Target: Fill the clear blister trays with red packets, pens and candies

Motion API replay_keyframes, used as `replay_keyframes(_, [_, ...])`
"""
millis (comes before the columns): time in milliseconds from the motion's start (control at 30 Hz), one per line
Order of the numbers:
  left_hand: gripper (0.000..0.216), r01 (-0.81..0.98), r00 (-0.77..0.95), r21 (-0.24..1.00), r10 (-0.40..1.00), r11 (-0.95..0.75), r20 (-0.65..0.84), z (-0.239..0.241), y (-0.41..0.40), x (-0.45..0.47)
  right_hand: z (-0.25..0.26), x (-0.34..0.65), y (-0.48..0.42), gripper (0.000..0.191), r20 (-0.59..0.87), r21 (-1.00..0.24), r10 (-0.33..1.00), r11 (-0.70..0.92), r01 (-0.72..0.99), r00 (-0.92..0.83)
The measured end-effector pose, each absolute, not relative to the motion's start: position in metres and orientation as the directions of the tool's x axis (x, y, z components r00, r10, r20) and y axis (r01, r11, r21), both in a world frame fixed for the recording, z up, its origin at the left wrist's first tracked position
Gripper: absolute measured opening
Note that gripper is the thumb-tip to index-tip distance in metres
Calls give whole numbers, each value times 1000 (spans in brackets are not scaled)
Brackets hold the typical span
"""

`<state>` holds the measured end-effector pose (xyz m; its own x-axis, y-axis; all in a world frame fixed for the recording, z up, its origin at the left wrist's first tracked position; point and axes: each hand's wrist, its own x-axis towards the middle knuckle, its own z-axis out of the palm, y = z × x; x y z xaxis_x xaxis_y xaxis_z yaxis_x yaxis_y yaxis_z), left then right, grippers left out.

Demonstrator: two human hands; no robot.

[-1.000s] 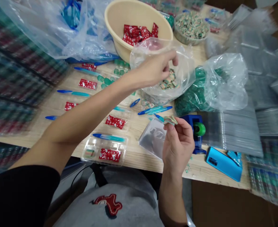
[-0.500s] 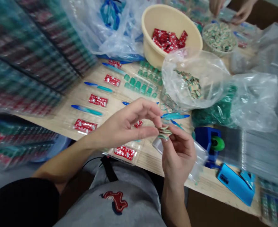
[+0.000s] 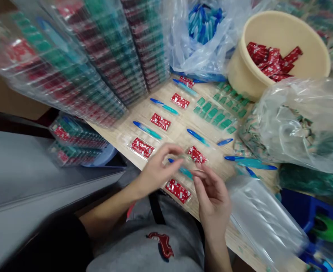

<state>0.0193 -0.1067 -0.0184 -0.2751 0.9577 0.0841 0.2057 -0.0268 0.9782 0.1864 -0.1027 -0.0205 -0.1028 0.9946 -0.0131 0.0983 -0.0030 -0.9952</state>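
My left hand point(image 3: 162, 170) hovers over the front of the table, its thumb and fingers curved toward each other. At its fingertips is a small pale greenish blur that I cannot make out. My right hand point(image 3: 213, 192) is closed, with the fingers curled and the thumb against them; what it holds is hidden. Below and between the hands lie a blue nail file point(image 3: 185, 173) and a red polka-dot packet point(image 3: 197, 154). Another red packet point(image 3: 178, 190) lies in a clear tray near the table edge. More blue files point(image 3: 147, 130) and red packets point(image 3: 160, 121) lie in rows beyond my left hand.
Stacks of filled clear trays point(image 3: 98, 56) rise at the left. Green moulded pieces point(image 3: 216, 113) lie mid-table. Behind are a bag of blue files point(image 3: 204, 24) and a cream tub point(image 3: 285, 28). Plastic bags point(image 3: 268, 219) and a blue tape dispenser point(image 3: 299, 207) are at the right.
My view has swung left, bringing the tray stacks further in. The small stack of printed pieces between my fingers no longer shows. My hands have moved slightly apart.
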Motion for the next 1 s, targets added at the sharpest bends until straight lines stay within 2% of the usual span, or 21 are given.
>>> replay_keyframes(100, [18, 65, -387, 990, 917, 128, -93, -26, -88, -17, -24, 193, -100, 24, -26, -993, 1000, -24, 115, -15])
replay_keyframes(200, [20, 38, -334, 983, 929, 181, -158, -38, -70, -33, -26, 202, -99, 22, -29, -990, 999, -34, 137, 43])
replay_keyframes(300, [17, 149, -186, 960, 960, 238, -209, -48, -61, -20, -30, 206, -102, 22, -68, -984, 997, -74, 164, 40])
replay_keyframes(367, [15, 298, -126, 923, 968, 244, -215, -51, -60, -6, -32, 206, -105, 23, -98, -979, 995, -103, 179, 34])
replay_keyframes(467, [13, 556, -116, 804, 977, 212, -177, -49, -62, 8, -36, 205, -108, 23, -115, -976, 993, -116, 183, 17])
replay_keyframes(567, [13, 699, -141, 689, 981, 193, -133, -46, -63, 11, -39, 203, -111, 23, -113, -978, 993, -108, 178, -17])
replay_keyframes(733, [15, 800, -103, 586, 992, 125, -71, -49, -62, 12, -46, 201, -113, 25, -147, -973, 987, -134, 187, -59])
replay_keyframes(833, [21, 843, -77, 534, 997, 70, -10, -57, -64, 12, -54, 198, -110, 27, -152, -958, 985, -128, 256, -76])
replay_keyframes(1000, [26, 847, -72, 532, 989, -8, 129, -68, -72, 4, -64, 192, -101, 32, -115, -939, 990, -80, 335, -87])
